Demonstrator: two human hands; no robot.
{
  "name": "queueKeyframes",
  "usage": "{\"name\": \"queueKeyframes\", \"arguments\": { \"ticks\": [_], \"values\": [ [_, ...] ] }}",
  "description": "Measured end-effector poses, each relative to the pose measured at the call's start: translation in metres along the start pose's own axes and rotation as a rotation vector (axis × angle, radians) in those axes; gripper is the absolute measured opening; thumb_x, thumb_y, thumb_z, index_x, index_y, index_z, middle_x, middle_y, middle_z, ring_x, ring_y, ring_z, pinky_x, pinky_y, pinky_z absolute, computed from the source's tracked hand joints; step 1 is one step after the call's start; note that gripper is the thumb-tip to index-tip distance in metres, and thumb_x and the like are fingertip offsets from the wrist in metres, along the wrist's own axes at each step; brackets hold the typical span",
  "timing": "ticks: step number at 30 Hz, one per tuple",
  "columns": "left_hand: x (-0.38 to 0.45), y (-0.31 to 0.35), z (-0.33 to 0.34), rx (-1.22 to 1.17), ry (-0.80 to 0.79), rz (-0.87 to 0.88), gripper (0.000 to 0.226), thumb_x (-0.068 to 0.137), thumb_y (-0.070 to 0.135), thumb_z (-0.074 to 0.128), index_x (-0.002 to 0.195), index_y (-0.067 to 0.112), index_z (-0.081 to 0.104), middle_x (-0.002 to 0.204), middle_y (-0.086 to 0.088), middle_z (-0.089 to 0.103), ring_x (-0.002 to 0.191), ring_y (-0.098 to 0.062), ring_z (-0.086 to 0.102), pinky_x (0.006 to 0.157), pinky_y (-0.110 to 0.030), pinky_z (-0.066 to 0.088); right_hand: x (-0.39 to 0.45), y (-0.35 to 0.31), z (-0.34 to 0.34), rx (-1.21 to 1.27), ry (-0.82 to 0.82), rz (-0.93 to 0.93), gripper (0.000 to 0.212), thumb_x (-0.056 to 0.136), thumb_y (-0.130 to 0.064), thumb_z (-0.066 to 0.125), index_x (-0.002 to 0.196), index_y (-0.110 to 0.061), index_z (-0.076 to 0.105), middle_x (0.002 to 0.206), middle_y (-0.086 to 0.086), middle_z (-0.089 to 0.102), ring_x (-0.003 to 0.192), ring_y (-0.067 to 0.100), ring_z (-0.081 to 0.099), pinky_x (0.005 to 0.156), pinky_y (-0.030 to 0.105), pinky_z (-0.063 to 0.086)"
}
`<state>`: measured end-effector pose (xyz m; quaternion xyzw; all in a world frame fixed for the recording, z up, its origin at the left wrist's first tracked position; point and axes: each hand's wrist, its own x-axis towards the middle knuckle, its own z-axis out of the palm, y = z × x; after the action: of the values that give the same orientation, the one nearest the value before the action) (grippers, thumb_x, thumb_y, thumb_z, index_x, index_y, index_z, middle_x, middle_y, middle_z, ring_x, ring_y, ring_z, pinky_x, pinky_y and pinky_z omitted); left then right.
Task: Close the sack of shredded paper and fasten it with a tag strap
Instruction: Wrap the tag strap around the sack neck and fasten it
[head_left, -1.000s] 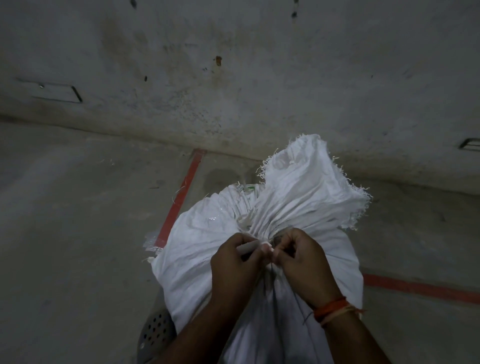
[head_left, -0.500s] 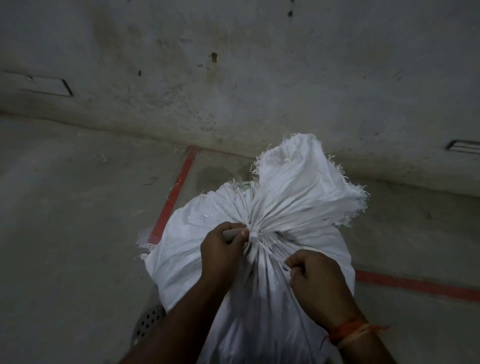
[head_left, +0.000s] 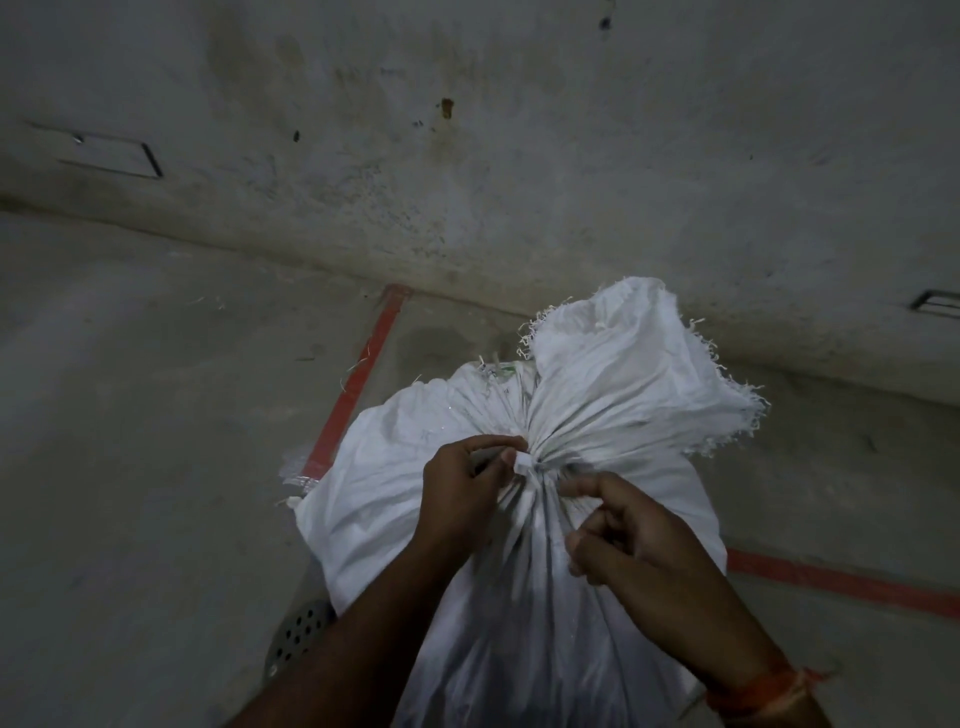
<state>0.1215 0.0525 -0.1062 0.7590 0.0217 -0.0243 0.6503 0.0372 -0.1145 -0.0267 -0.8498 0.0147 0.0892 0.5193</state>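
A full white woven sack (head_left: 395, 483) stands on the floor, its mouth gathered into a tight neck with the frayed top (head_left: 623, 374) flaring above. A white tag strap (head_left: 523, 464) circles the neck, its small head showing at the left. My left hand (head_left: 462, 493) pinches the strap's head between thumb and fingers. My right hand (head_left: 623, 535) sits just right of the neck with its fingers curled. Whether it holds the strap's tail, I cannot see. A few paper shreds (head_left: 491, 364) poke out near the neck.
The sack stands close to a stained grey wall (head_left: 519, 156). Red tape lines (head_left: 358, 384) mark the concrete floor to the left and right of the sack. A perforated metal drain cover (head_left: 296, 636) lies at the sack's lower left.
My right hand drew the strap's tail down and to the right, then came back up beside the neck. The left hand stayed at the strap's head.
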Motion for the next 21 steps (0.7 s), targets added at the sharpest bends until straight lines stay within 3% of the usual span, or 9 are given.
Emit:
{"name": "queueKeyframes", "arguments": {
  "ticks": [2,5,8,11,15,21],
  "values": [
    [-0.001,0.0,0.0,0.005,-0.005,0.001,0.019,0.095,0.013,0.064,0.1,0.021,0.081,0.101,0.011,0.079,0.096,-0.006,0.073,0.091,-0.042,0.06,0.005,0.006,-0.001,0.016,-0.068,-0.08,0.052,0.092,-0.005,0.059,0.122,-0.048,0.06,0.08,0.005,0.069,0.078,0.016,0.069,0.074,0.029,0.053],
    [-0.001,0.0,0.002,0.026,-0.001,0.017,0.019,0.095,0.014,0.063,0.1,0.02,0.081,0.101,0.011,0.079,0.095,-0.004,0.073,0.091,-0.041,0.06,0.019,0.021,0.001,-0.232,-0.048,-0.269,0.046,0.095,-0.014,0.06,0.132,-0.041,0.059,0.095,-0.006,0.068,0.09,0.012,0.066,0.077,0.021,0.052],
    [-0.001,-0.001,0.003,0.024,0.001,0.017,0.019,0.096,0.013,0.063,0.101,0.017,0.08,0.099,0.008,0.079,0.091,-0.006,0.075,0.088,-0.042,0.061,0.034,0.027,0.009,-0.308,-0.039,-0.315,0.027,0.092,-0.033,0.061,0.116,-0.034,0.072,0.097,-0.01,0.066,0.09,0.009,0.064,0.076,0.023,0.051],
    [-0.001,-0.001,0.002,0.009,-0.019,0.019,0.017,0.096,0.014,0.064,0.101,0.014,0.08,0.097,0.005,0.08,0.088,-0.01,0.076,0.085,-0.041,0.061,0.047,0.029,0.018,-0.345,0.077,-0.312,0.017,0.086,-0.037,0.062,0.09,-0.026,0.075,0.091,-0.007,0.061,0.082,0.006,0.062,0.071,0.02,0.049],
    [0.001,-0.002,0.003,0.04,-0.013,0.042,0.016,0.094,0.014,0.065,0.099,0.017,0.081,0.096,0.009,0.08,0.09,-0.002,0.074,0.084,-0.029,0.06,0.055,0.032,0.032,-0.317,0.25,-0.308,0.013,0.078,-0.024,0.068,0.071,-0.013,0.067,0.089,-0.001,0.059,0.077,0.008,0.061,0.064,0.005,0.043],
    [0.001,-0.003,0.007,0.045,-0.027,0.027,0.017,0.094,0.012,0.066,0.098,0.016,0.081,0.094,0.007,0.08,0.088,-0.005,0.075,0.082,-0.029,0.06,0.057,0.028,0.042,-0.277,0.395,-0.266,0.016,0.063,-0.018,0.064,0.055,-0.012,0.051,0.086,0.001,0.061,0.075,0.011,0.059,0.062,0.004,0.039]
  ]
}}
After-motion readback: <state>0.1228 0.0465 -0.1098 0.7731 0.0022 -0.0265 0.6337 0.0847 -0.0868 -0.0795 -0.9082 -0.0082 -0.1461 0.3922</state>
